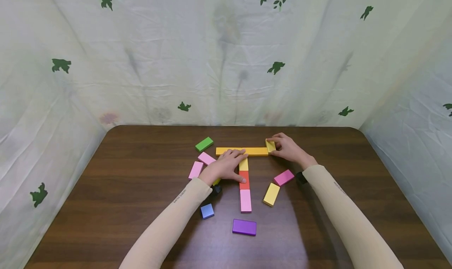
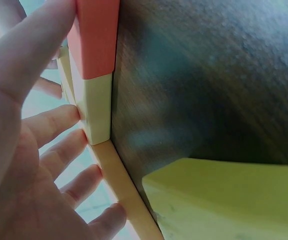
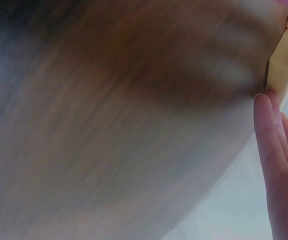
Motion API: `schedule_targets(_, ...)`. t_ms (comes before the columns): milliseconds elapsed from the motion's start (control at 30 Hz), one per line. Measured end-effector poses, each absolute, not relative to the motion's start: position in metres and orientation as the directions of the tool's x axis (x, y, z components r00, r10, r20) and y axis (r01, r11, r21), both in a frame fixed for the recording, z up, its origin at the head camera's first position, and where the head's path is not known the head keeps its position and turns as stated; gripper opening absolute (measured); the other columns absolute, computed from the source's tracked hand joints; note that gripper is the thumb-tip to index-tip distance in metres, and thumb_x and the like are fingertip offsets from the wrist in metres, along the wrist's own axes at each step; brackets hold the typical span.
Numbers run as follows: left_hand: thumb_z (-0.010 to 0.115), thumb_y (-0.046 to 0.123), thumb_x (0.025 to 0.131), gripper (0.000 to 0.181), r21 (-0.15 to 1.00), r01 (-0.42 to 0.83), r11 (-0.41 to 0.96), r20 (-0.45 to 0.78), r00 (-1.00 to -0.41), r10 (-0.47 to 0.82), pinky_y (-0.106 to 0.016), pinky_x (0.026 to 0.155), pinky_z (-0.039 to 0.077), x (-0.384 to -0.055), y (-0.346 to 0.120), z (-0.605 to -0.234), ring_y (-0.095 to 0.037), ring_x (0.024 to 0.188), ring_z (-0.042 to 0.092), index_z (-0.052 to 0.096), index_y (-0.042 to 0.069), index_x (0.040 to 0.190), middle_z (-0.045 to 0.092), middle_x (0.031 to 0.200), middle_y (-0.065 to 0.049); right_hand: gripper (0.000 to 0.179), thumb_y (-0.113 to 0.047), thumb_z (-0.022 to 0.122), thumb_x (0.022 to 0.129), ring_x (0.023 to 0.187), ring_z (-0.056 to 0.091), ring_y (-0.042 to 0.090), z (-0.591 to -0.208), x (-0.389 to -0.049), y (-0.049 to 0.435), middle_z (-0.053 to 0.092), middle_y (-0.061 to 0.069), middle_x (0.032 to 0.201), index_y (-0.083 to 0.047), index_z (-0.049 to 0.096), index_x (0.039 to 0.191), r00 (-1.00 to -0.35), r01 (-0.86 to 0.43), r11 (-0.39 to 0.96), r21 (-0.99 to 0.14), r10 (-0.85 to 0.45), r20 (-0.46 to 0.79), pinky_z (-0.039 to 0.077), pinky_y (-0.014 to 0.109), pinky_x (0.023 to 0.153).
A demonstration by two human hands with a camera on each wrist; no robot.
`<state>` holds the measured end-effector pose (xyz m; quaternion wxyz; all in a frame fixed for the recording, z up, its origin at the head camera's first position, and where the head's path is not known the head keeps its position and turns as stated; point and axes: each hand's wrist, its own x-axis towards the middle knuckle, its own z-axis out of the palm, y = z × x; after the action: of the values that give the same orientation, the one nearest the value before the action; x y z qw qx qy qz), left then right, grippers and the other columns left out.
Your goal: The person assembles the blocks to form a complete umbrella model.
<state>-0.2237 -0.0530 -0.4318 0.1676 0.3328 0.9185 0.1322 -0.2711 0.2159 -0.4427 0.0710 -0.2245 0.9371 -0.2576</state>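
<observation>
My right hand (image 1: 289,148) pinches a pale yellow block (image 1: 270,145) between thumb and fingers, at the right end of an orange bar (image 1: 257,151). Below that bar runs a column: a cream-yellow block (image 1: 243,165), a red block (image 1: 244,185) and a light pink block (image 1: 245,201). My left hand (image 1: 227,166) rests with spread fingers where column and bar meet. Its thumb touches the red block, and in the left wrist view its fingertips (image 2: 115,212) lie along the orange bar. In the right wrist view, fingers touch the yellow block (image 3: 282,65).
Loose blocks lie around: green (image 1: 204,144), two light pink ones (image 1: 195,170) near the left hand, blue (image 1: 207,211), purple (image 1: 244,227), yellow (image 1: 271,194) and dark pink (image 1: 284,177). A yellow-green block (image 2: 234,200) sits beneath the left wrist. A pale curtain hangs behind the brown table (image 1: 141,206).
</observation>
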Motion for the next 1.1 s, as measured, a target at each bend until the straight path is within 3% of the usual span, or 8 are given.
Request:
schedule_targets(367,0.074,0.046,0.081,0.087,0.366,0.553,0.749,-0.23,-0.726,0.648,-0.052,0.111,0.017,-0.223,-0.053,-0.431,-0.038,0.139,0.02,0.033,0.011,0.149,0.023,0.156,-0.008,0.044,-0.004,0.069,0.086,0.095,0.062,0.033,-0.44,-0.258,0.228,0.05,0.022,0.121,0.005,0.056,0.127,-0.863,-0.456,0.697,-0.553,-0.498,0.083,0.051,0.046,0.082)
schedule_targets(733,0.073,0.046,0.081,0.087,0.372,0.55,0.748,-0.232,-0.725,0.649,-0.052,0.111,0.017,-0.223,-0.053,-0.431,-0.037,0.14,0.019,0.033,0.011,0.15,0.022,0.156,-0.008,0.037,-0.002,0.068,0.087,0.102,0.059,0.031,-0.438,-0.235,0.239,0.06,0.016,0.114,0.002,0.059,0.123,-0.848,-0.455,0.646,-0.613,-0.524,0.077,0.05,0.047,0.085)
schedule_targets(1100,0.074,0.046,0.081,0.087,0.375,0.553,0.744,-0.224,-0.725,0.651,-0.052,0.111,0.017,-0.223,-0.053,-0.432,-0.037,0.14,0.02,0.034,0.011,0.149,0.023,0.156,-0.008,0.03,-0.006,0.068,0.087,0.098,0.059,0.023,-0.44,-0.216,0.247,0.063,0.007,0.112,-0.005,0.065,0.117,-0.823,-0.444,0.628,-0.639,-0.569,0.013,0.049,0.042,0.084)
